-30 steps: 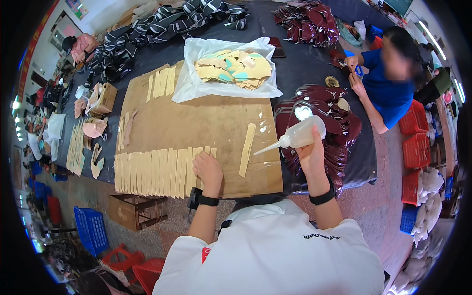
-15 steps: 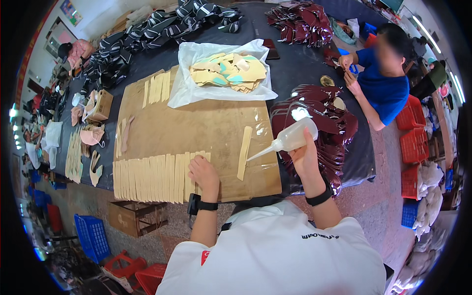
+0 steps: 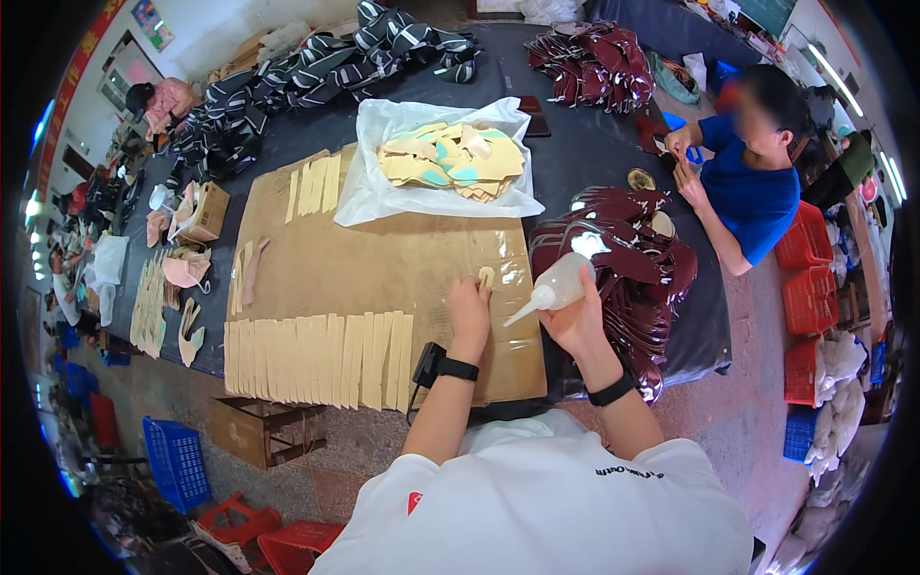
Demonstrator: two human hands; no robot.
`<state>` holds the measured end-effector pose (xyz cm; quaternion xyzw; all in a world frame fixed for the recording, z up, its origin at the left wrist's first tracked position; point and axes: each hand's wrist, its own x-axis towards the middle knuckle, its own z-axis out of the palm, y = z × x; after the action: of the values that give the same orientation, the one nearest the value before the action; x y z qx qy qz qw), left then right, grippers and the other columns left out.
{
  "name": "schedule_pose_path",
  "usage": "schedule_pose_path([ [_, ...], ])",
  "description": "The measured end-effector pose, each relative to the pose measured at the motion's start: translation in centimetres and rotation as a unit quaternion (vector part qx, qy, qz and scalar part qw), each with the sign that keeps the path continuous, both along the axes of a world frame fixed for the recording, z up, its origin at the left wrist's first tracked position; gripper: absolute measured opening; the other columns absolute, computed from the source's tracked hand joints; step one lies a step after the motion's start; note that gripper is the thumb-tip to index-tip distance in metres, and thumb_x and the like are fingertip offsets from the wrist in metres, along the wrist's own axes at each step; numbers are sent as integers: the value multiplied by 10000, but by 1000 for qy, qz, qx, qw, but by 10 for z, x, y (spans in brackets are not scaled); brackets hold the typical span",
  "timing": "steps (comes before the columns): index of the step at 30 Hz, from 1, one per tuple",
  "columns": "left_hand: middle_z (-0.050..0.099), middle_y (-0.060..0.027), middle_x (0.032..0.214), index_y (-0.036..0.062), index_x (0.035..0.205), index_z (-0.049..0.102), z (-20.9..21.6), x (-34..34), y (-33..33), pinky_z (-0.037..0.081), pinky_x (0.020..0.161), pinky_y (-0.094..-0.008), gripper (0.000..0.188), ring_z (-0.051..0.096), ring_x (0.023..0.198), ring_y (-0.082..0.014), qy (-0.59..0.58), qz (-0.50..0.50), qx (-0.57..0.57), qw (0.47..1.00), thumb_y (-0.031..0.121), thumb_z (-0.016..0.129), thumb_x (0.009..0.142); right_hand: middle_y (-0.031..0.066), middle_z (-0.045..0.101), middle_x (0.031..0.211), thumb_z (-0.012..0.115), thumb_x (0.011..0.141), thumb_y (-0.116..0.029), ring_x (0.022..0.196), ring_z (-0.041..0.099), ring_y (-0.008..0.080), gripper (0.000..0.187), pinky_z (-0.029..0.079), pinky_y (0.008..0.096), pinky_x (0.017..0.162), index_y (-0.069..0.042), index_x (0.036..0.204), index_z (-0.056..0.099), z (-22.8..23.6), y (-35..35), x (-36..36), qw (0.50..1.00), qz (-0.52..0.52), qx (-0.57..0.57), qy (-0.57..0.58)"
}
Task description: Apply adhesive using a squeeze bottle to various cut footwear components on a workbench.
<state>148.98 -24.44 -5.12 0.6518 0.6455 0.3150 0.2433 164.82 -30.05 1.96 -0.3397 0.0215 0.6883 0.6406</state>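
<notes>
My left hand (image 3: 469, 306) rests on a single tan strip (image 3: 486, 279) that lies on the brown cardboard sheet (image 3: 383, 264), fingers pressing its near end. My right hand (image 3: 579, 321) grips a white squeeze bottle (image 3: 559, 282), tilted with its nozzle pointing left and down toward the board beside the strip. A row of several tan strips (image 3: 319, 358) lies side by side along the near edge of the cardboard, left of my left hand. Both wrists wear black bands.
A clear bag with tan and teal cut pieces (image 3: 450, 161) sits at the board's far end. Dark red shoe parts (image 3: 623, 264) pile up to the right. A person in a blue shirt (image 3: 747, 196) works at the right side. Black striped straps (image 3: 287, 86) lie far left.
My left hand has moved right from the row of strips to the single strip. The bottle has come lower and closer to that strip.
</notes>
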Motion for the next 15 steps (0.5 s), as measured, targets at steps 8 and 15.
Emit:
schedule_pose_path([
  [8,554,-158,706,-29,847,572,-3,-17,3,454,655,-350,132,562,667,-291,-89,47,-25,995,45,559,738,209,424,1193,477,778,-582,1064,469,356,744,343,449,941,-80,1287,272,-50,42,-39,990,129,-26,46],
  [15,432,-12,550,55,761,481,38,-67,-77,389,503,-267,194,434,511,-135,-624,76,-106,771,212,386,824,259,414,1199,469,760,-617,1052,479,375,781,370,434,914,-70,1286,284,-47,44,-38,986,165,-17,0],
])
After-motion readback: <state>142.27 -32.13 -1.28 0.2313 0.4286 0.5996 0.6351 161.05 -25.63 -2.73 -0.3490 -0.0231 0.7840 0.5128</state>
